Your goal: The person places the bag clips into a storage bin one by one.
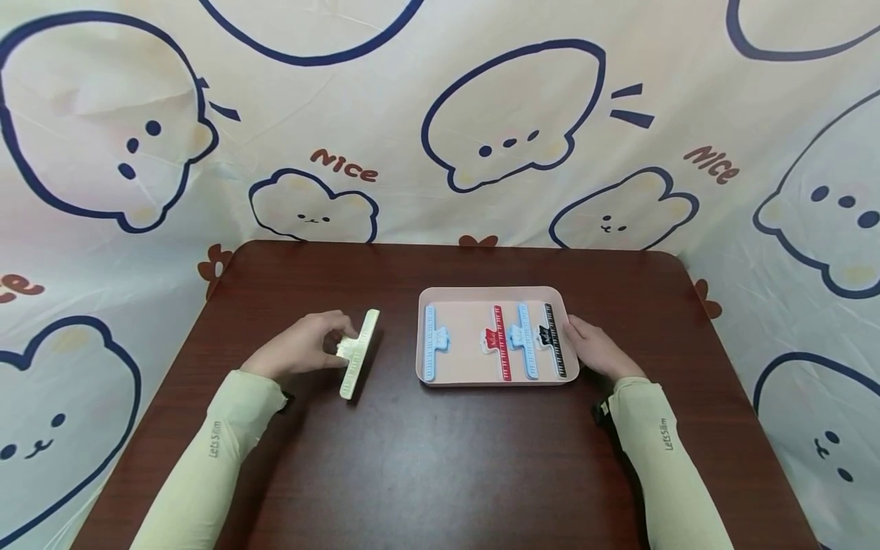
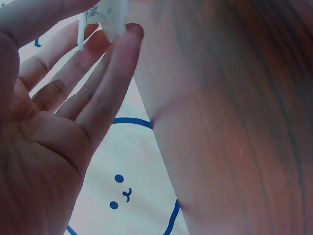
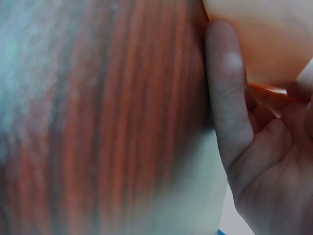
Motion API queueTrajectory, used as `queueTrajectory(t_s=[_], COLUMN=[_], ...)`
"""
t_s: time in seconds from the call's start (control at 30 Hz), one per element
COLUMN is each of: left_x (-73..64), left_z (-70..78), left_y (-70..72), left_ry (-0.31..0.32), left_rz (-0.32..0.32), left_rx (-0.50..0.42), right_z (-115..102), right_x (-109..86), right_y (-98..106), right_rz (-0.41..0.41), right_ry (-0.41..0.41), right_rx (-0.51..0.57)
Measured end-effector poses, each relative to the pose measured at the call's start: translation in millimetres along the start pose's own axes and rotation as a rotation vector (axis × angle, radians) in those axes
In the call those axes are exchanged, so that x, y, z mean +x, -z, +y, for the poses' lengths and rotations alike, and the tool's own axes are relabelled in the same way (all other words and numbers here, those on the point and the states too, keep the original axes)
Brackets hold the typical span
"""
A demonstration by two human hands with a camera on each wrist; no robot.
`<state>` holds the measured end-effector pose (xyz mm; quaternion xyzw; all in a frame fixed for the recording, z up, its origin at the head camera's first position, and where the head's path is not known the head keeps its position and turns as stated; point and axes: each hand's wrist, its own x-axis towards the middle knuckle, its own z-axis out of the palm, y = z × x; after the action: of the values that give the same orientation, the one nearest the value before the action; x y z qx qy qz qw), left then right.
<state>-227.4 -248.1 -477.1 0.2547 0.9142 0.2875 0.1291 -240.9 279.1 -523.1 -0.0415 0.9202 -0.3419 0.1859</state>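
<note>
My left hand (image 1: 305, 344) pinches a pale yellow-green ruler clip (image 1: 359, 355) by its handle, left of the tray. In the left wrist view the clip (image 2: 111, 19) sits between the thumb and fingertips, its spring showing. My right hand (image 1: 601, 347) holds the right edge of a pale pink tray (image 1: 464, 372); in the right wrist view the thumb (image 3: 226, 83) lies along its side. Inside the tray are a blue ruler clip (image 1: 430, 344) at the left, then a red clip (image 1: 501, 344), another blue clip (image 1: 527, 340) and a black clip (image 1: 554, 340) at the right.
The dark brown wooden table (image 1: 419, 466) has rounded far corners. A pale cloth backdrop (image 1: 399, 137) with blue-outlined cartoon figures stands behind it and along both sides.
</note>
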Motion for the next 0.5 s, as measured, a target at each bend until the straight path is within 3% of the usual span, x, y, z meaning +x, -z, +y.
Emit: queueTrajectory(t_s=[0.27, 0.5], left_x=[0.2, -1.1], left_z=[-0.1, -2.4], left_y=[0.2, 2.1], left_ry=[-0.007, 0.069], left_rz=[0.001, -0.006], left_rx=[-0.197, -0.299], right_z=[2.8, 2.7], right_x=[-0.2, 0.7], right_y=[-1.4, -0.5], right_rz=[0.013, 0.009], right_ry=[0.009, 0.010], right_rx=[0.002, -0.002])
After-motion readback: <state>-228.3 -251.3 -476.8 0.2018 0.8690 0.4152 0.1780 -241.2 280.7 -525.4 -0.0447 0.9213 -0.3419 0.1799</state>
